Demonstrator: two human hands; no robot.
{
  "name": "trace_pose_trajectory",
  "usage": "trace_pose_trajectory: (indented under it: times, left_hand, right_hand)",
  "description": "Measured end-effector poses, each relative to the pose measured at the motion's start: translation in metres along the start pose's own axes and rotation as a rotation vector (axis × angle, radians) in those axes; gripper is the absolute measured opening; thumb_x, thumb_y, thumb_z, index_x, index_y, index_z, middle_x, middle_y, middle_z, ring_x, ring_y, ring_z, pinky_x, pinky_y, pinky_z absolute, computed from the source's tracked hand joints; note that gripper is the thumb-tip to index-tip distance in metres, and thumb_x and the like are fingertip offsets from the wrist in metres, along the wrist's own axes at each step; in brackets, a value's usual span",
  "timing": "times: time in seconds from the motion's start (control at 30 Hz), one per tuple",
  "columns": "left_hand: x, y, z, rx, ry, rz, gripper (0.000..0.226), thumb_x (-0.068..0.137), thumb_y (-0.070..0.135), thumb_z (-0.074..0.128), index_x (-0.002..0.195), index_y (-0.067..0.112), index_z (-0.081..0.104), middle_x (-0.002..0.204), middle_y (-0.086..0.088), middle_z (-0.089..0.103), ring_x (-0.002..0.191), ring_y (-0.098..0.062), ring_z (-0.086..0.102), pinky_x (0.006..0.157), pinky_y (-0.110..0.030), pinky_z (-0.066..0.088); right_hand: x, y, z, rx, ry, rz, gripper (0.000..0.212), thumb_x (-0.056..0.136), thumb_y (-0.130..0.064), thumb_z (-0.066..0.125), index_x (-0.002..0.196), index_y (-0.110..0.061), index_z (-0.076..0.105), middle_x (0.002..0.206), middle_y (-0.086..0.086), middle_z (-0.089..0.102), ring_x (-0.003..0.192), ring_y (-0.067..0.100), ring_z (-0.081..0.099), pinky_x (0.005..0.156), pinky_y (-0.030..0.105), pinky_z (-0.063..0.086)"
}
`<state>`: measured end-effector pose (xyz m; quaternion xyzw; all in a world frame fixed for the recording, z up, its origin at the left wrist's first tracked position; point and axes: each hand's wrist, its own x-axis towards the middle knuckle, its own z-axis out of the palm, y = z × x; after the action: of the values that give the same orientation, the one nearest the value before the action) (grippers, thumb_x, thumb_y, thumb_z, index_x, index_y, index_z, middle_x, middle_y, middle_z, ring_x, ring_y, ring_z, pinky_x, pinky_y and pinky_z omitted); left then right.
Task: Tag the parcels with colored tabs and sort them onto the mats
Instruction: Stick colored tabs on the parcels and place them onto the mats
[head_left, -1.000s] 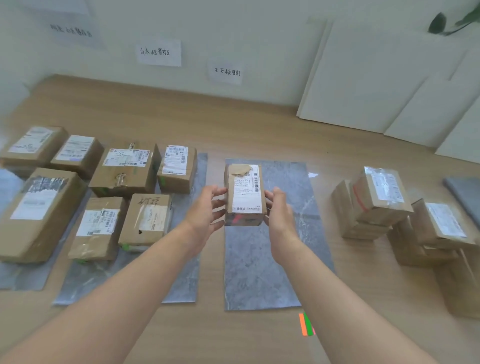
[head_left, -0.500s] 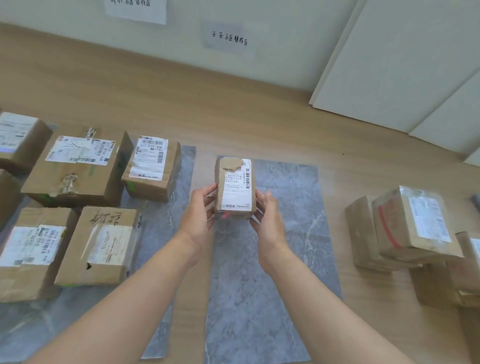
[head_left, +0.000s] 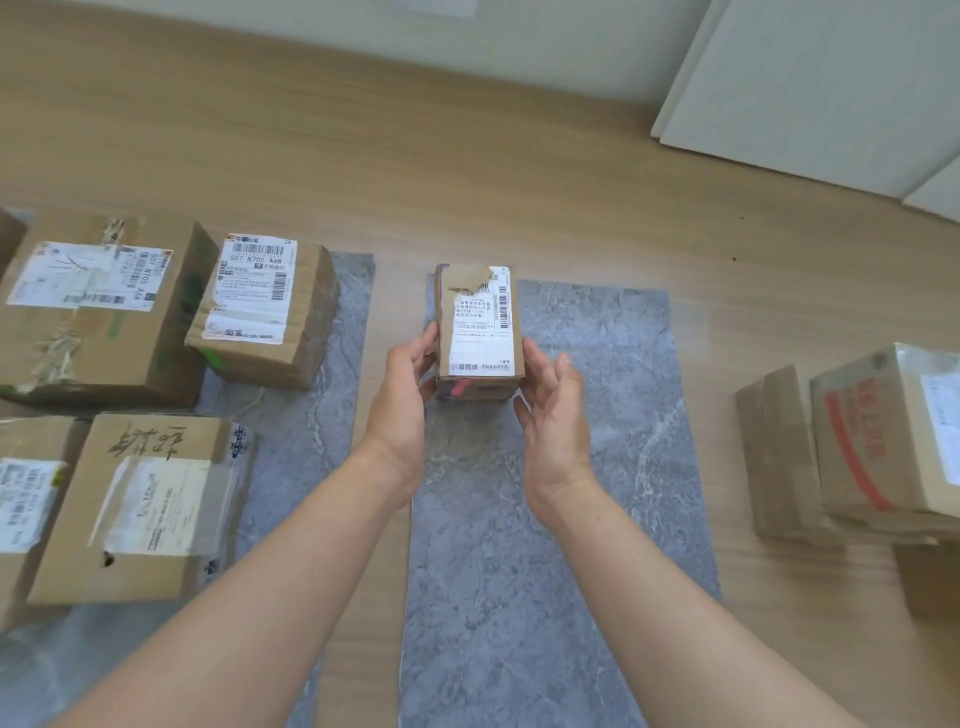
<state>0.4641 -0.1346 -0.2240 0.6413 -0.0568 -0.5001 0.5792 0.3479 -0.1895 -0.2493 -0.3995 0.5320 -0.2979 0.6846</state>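
Observation:
A small tall cardboard parcel with a white shipping label stands at the far left corner of the middle grey mat. A pink tab is stuck on its near face. My left hand grips its left side, thumb up along the edge. My right hand is at the right side, thumb touching the box and fingers loosely spread off it.
On the left grey mat lie several labelled parcels, among them one close to my left hand and a handwritten one. A pile of parcels sits on the wooden floor at right. White boards lean on the wall.
The parcel came down from the air onto the far left corner of the middle mat. My right fingers have loosened from it. The view has moved closer and tilted down.

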Motion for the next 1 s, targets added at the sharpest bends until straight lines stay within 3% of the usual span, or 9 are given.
trace_pose_trajectory:
  times: [0.1, 0.17, 0.33, 0.43, 0.5, 0.6, 0.77, 0.87, 1.0]
  left_hand:
    - [0.001, -0.003, 0.002, 0.003, 0.000, 0.006, 0.038, 0.106, 0.044, 0.027, 0.113, 0.046, 0.064, 0.112, 0.029, 0.071, 0.111, 0.006, 0.060, 0.078, -0.015, 0.036]
    - [-0.005, 0.000, 0.003, 0.012, -0.002, 0.001, 0.032, 0.106, 0.047, 0.031, 0.100, 0.045, 0.063, 0.090, 0.034, 0.071, 0.091, 0.013, 0.060, 0.069, -0.011, 0.040]
    - [-0.031, 0.010, -0.001, -0.009, 0.029, 0.003, 0.041, 0.103, 0.054, 0.036, 0.143, 0.049, 0.043, 0.143, 0.021, 0.043, 0.141, -0.005, 0.033, 0.102, -0.022, 0.027]
    - [-0.057, 0.020, -0.003, 0.012, -0.017, 0.039, 0.043, 0.105, 0.050, 0.030, 0.147, 0.044, 0.039, 0.123, 0.027, 0.050, 0.122, 0.002, 0.038, 0.089, -0.015, 0.034]
    - [-0.076, 0.027, -0.004, 0.036, -0.035, 0.065, 0.043, 0.105, 0.052, 0.030, 0.146, 0.046, 0.040, 0.135, 0.025, 0.049, 0.131, 0.001, 0.036, 0.096, -0.017, 0.029]
    - [-0.106, 0.036, -0.004, 0.034, -0.091, 0.127, 0.028, 0.105, 0.050, 0.029, 0.119, 0.053, 0.053, 0.113, 0.031, 0.055, 0.108, 0.010, 0.045, 0.094, -0.015, 0.030]
    - [-0.163, 0.054, 0.003, 0.072, -0.205, 0.216, 0.054, 0.102, 0.055, 0.034, 0.155, 0.045, 0.030, 0.128, 0.030, 0.048, 0.105, 0.016, 0.042, 0.111, -0.026, 0.019]
    - [-0.198, 0.061, 0.014, 0.101, -0.296, 0.224, 0.068, 0.088, 0.065, 0.040, 0.154, 0.048, 0.031, 0.158, 0.018, 0.034, 0.136, 0.006, 0.032, 0.124, -0.036, 0.014]
    - [-0.253, 0.075, 0.035, 0.102, -0.407, 0.267, 0.070, 0.084, 0.064, 0.036, 0.153, 0.052, 0.029, 0.165, 0.024, 0.016, 0.151, 0.002, 0.012, 0.125, -0.038, 0.006]
  right_hand:
    - [-0.001, -0.001, 0.000, 0.013, -0.015, -0.009, 0.052, 0.111, -0.049, 0.024, 0.146, -0.027, 0.055, 0.136, -0.016, 0.063, 0.120, -0.010, 0.057, 0.095, 0.013, 0.043]
    - [-0.005, -0.003, -0.002, 0.028, -0.005, -0.014, 0.052, 0.111, -0.049, 0.025, 0.149, -0.027, 0.052, 0.138, -0.018, 0.059, 0.124, -0.008, 0.054, 0.104, 0.016, 0.040]
    - [-0.031, -0.020, 0.001, 0.073, 0.028, -0.027, 0.051, 0.111, -0.047, 0.027, 0.153, -0.026, 0.048, 0.159, -0.009, 0.045, 0.148, 0.007, 0.038, 0.124, 0.033, 0.027]
    - [-0.056, -0.034, 0.005, 0.078, 0.025, -0.045, 0.051, 0.111, -0.046, 0.027, 0.152, -0.025, 0.048, 0.157, -0.009, 0.047, 0.146, 0.006, 0.039, 0.117, 0.026, 0.031]
    - [-0.077, -0.044, 0.008, 0.086, 0.017, -0.073, 0.051, 0.111, -0.045, 0.027, 0.153, -0.024, 0.047, 0.158, -0.009, 0.046, 0.147, 0.007, 0.038, 0.114, 0.024, 0.030]
    - [-0.111, -0.061, 0.009, 0.091, 0.011, -0.121, 0.052, 0.111, -0.045, 0.028, 0.154, -0.024, 0.047, 0.161, -0.008, 0.043, 0.149, 0.008, 0.035, 0.119, 0.028, 0.027]
    - [-0.174, -0.087, 0.000, 0.089, 0.031, -0.224, 0.051, 0.111, -0.045, 0.028, 0.152, -0.025, 0.050, 0.159, -0.008, 0.046, 0.148, 0.009, 0.038, 0.126, 0.037, 0.024]
    - [-0.216, -0.106, -0.012, 0.088, 0.047, -0.281, 0.050, 0.111, -0.044, 0.028, 0.150, -0.023, 0.053, 0.155, -0.006, 0.051, 0.145, 0.008, 0.042, 0.126, 0.036, 0.026]
    - [-0.265, -0.133, -0.033, 0.102, 0.074, -0.347, 0.047, 0.111, -0.046, 0.028, 0.144, -0.028, 0.056, 0.154, -0.006, 0.052, 0.145, 0.007, 0.042, 0.126, 0.038, 0.024]
